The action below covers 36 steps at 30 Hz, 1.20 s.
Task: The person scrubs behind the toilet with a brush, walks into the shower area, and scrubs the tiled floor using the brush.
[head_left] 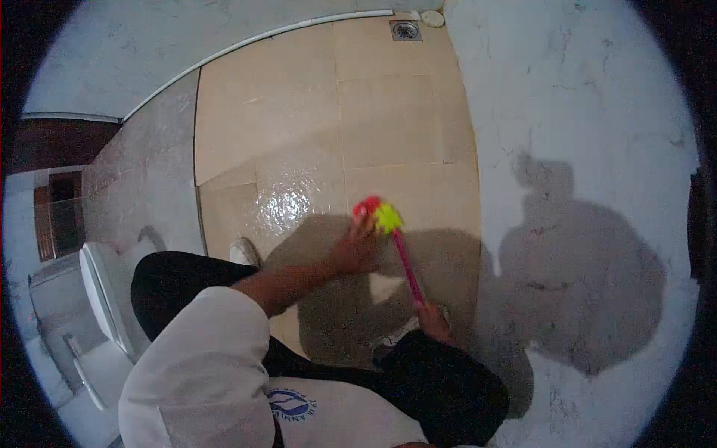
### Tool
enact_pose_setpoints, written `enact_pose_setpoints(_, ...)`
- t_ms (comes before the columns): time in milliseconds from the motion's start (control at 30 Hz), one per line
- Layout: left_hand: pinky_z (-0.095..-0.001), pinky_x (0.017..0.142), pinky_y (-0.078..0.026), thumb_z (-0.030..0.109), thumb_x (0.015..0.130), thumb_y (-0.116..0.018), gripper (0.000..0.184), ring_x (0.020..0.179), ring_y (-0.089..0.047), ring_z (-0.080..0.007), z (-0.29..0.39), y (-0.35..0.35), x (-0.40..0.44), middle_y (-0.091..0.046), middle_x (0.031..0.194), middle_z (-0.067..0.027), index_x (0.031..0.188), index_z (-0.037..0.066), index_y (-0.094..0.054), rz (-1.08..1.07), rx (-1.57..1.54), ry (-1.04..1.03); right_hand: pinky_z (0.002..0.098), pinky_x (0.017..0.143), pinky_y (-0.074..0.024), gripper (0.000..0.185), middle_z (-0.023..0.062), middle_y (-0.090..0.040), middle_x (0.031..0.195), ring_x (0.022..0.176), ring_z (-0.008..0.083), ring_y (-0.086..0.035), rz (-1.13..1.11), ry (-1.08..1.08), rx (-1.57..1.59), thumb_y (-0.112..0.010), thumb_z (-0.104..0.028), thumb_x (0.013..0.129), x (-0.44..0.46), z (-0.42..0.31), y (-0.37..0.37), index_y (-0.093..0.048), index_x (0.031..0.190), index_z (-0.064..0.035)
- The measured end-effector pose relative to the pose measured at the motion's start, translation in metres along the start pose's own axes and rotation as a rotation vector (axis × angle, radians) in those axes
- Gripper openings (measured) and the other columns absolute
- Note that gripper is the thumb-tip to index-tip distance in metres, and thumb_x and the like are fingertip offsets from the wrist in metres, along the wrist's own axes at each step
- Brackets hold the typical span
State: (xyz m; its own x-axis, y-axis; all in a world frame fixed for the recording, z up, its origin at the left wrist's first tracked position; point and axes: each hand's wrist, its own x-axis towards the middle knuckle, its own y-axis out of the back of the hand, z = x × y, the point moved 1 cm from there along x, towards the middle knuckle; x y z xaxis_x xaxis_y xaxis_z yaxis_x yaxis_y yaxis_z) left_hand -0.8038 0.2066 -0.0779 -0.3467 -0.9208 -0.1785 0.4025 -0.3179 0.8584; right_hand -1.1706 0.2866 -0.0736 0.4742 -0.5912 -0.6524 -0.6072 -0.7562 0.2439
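A long-handled scrubbing brush (405,265) slants over the tiled floor, with a pink handle and a bright yellow-green head (388,219). My right hand (435,323) is closed around the lower end of the handle, near my right knee. At the brush's upper end, my left hand (356,246) has its fingers closed on a blurred red part (367,204), which touches the yellow head. Whether this red part belongs to the brush or is separate, I cannot tell.
Wet beige tiles (287,201) shine to the left of the brush. A drain grate (405,30) lies in the far corner beside a round pale cap (432,19). A white pipe (261,35) runs along the far wall. At left stands a white toilet (104,295); a bare wall (582,97) rises at right.
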Motion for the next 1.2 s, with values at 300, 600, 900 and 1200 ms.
enact_pose_setpoints(300, -0.0626, 0.124, -0.007, 0.062, 0.090, -0.061, 0.098, 0.153, 0.002, -0.0534, 0.021, -0.064, -0.050, -0.007, 0.166, -0.0307, 0.159, 0.001, -0.028, -0.080, -0.020, -0.020, 0.0490, 0.083, -0.0490, 0.051, 0.0177, -0.067, 0.089, 0.087, 0.0400, -0.065, -0.156, -0.425, -0.224, -0.041, -0.050, 0.107, -0.050, 0.023, -0.008, -0.064, 0.110, -0.0051)
enact_pose_setpoints(600, -0.0607, 0.125, -0.011, 0.066, 0.083, -0.067, 0.105, 0.152, -0.005, -0.0547, -0.087, 0.064, 0.030, -0.018, 0.164, -0.0310, 0.157, 0.000, -0.032, -0.005, 0.200, -0.039, 0.0427, 0.078, -0.0500, 0.055, 0.0135, -0.064, 0.082, 0.080, 0.0283, -0.064, -0.077, 0.026, -0.174, -0.040, -0.049, 0.108, 0.103, -0.143, 0.045, -0.065, 0.099, -0.0005)
enact_pose_setpoints(900, -0.0672, 0.121, -0.008, 0.069, 0.084, -0.065, 0.114, 0.151, -0.002, -0.0576, 0.010, -0.038, -0.073, -0.005, 0.163, -0.0375, 0.159, -0.001, -0.018, 0.064, -0.094, -0.182, 0.0397, 0.085, -0.0496, 0.051, 0.0156, -0.066, 0.098, 0.092, 0.0280, -0.063, -0.131, -0.273, 0.005, -0.043, -0.048, 0.108, -0.032, -0.017, -0.010, -0.062, 0.125, -0.0027)
enact_pose_setpoints(1200, -0.0624, 0.124, -0.009, 0.068, 0.086, -0.063, 0.110, 0.153, -0.008, -0.0523, -0.029, -0.006, -0.018, -0.011, 0.164, -0.0342, 0.160, -0.001, -0.019, -0.151, 0.166, -0.065, 0.0416, 0.087, -0.0501, 0.048, 0.0183, -0.067, 0.103, 0.095, 0.0320, -0.064, -0.049, -0.199, 0.221, -0.044, -0.043, 0.108, 0.028, -0.020, 0.002, -0.062, 0.125, -0.0016)
